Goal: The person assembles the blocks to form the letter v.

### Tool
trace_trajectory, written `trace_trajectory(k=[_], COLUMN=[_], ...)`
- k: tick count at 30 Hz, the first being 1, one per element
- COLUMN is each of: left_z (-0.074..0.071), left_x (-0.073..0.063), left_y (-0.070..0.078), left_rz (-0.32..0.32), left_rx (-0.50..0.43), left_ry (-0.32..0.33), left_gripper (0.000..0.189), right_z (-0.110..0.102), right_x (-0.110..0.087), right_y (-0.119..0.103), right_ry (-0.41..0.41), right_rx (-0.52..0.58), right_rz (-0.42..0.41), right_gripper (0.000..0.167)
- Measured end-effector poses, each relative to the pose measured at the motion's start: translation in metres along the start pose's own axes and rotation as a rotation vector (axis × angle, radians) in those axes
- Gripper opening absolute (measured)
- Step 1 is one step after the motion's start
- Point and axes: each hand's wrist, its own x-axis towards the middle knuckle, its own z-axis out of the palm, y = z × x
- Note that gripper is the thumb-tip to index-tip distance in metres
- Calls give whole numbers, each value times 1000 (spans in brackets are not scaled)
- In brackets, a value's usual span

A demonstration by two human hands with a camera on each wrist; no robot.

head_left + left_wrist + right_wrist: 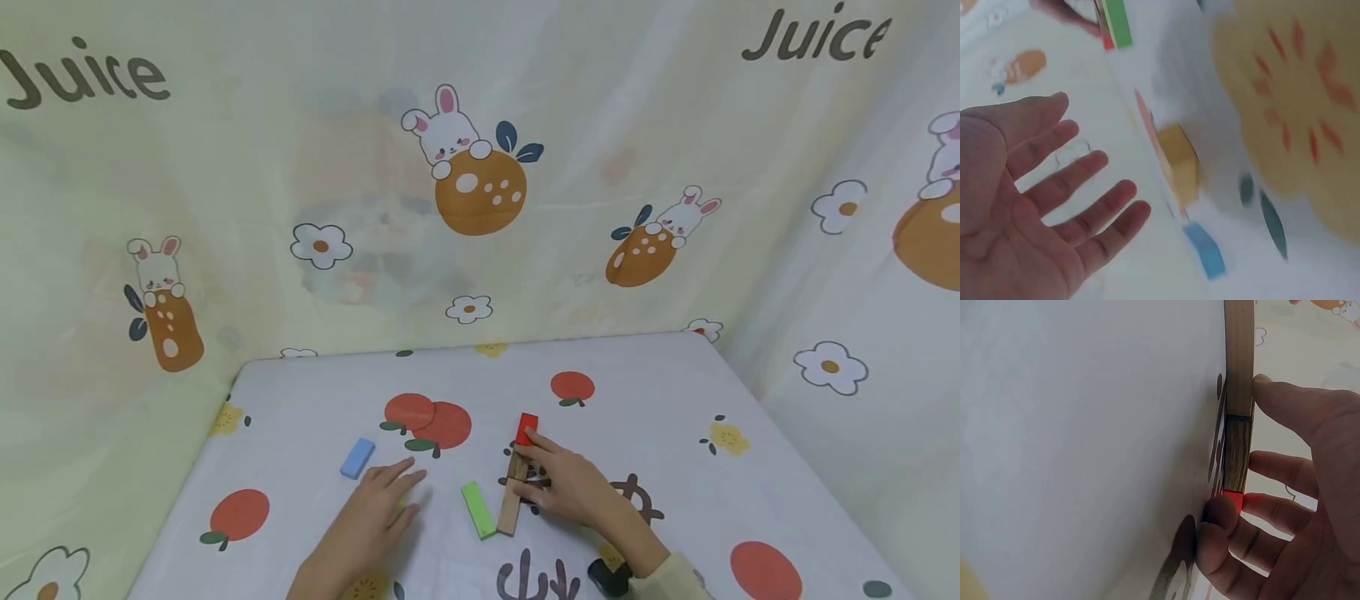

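My right hand [573,483] touches a row of blocks lying end to end: a red block [527,427], a dark wooden block [518,465] and a light wooden block [509,508]. In the right wrist view its thumb rests against the side of the light block [1239,356], while other fingers touch the dark block [1237,453] and the red one [1233,500]. A green block [478,510] lies just left of the row. My left hand [367,508] hovers with spread fingers, holding nothing. Near it are a blue block [357,458] and a yellow block [1179,165], mostly hidden in the head view.
A white cloth printed with fruit covers the table [637,400]. Behind it hangs a pale curtain [570,275] with rabbits and flowers, continuing along both sides. A black device [609,577] sits at the right wrist.
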Motion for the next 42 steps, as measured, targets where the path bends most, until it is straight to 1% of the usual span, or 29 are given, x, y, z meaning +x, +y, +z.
trace_trajectory(k=[2, 5, 6, 8, 13, 16, 19, 21, 23, 28, 30, 36, 40, 42], left_z=[-2, -2, -2, 0, 1, 1, 3, 5, 8, 11, 11, 12, 11, 10], left_x=[0, 2, 2, 3, 3, 3, 4, 4, 4, 5, 6, 8, 8, 8], left_y=[-6, -13, -15, -19, -29, -33, -39, -42, -46, -51, -52, -52, -50, -49], left_rz=[-64, -161, -188, -224, -241, -260, -280, -286, -311, -414, -436, -461, -460, -453], left_rx=[12, 32, 33, 16, -56, -81, -86, -92, -114, -236, -270, -288, -290, -293], left_ry=[-5, -64, -82, -93, -40, -38, -42, -32, -24, -9, -1, 20, 28, 43], left_gripper=[45, 49, 49, 51, 50, 54, 60, 64, 68, 73, 73, 70, 69, 68], right_z=[0, 0, 0, 1, 1, 1, 2, 3, 2, 1, 0, -2, 0, 1], right_x=[0, 0, 0, 0, 0, 0, 0, 0, 1, 1, 1, 1, 1, 2], right_y=[0, 1, 1, 1, 0, -1, 0, 0, 1, 1, 1, 1, 3, 4], right_ry=[0, -3, -4, -6, -2, -3, 0, 6, 7, 2, 0, 8, 6, 4], right_rx=[-3, -7, -8, -8, -4, 0, -3, -2, -1, 0, -1, -2, 5, 13], right_rz=[2, 5, 5, 5, 7, 3, -2, -1, 6, 8, 7, 0, -10, -20], right_gripper=[66, 66, 66, 66, 66, 66, 67, 67, 67, 67, 67, 68, 67, 67])
